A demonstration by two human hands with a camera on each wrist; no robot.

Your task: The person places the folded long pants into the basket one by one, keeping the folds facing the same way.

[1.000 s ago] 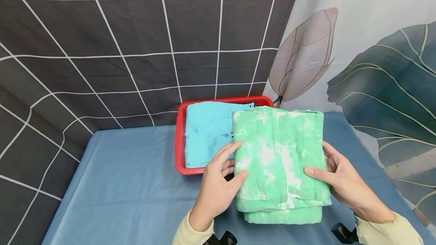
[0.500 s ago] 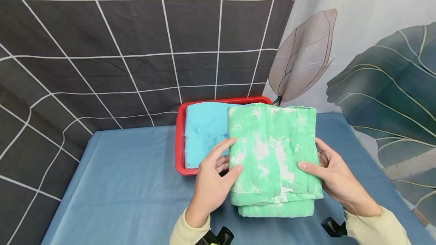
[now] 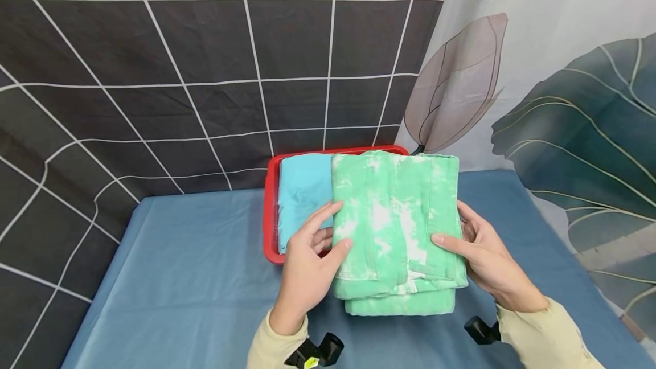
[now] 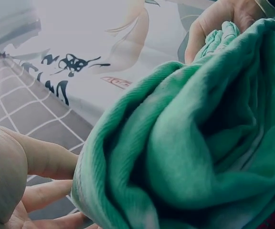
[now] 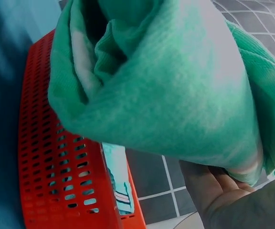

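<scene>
A folded green-and-white tie-dye garment (image 3: 397, 221), thick like denim, is held above the right part of a red plastic basket (image 3: 270, 209). My left hand (image 3: 312, 261) holds its left edge, thumb and index finger at the border and the other fingers partly hidden beneath. On the right edge, my right hand (image 3: 487, 255) grips it with the thumb on top and fingers underneath. A folded light blue garment (image 3: 304, 192) lies in the basket's left side. In the right wrist view, the green garment (image 5: 175, 100) hangs over the perforated basket wall (image 5: 56, 167).
The basket stands on a blue cloth-covered table (image 3: 195, 266) against a dark curtain with a white grid (image 3: 205, 44). A white curtain with leaf prints (image 3: 564, 130) hangs at the right. Small black wrist devices (image 3: 328, 349) sit at both cuffs.
Both hands have carried the green garment left and slightly away from me, further over the basket. It now covers more of the light blue garment.
</scene>
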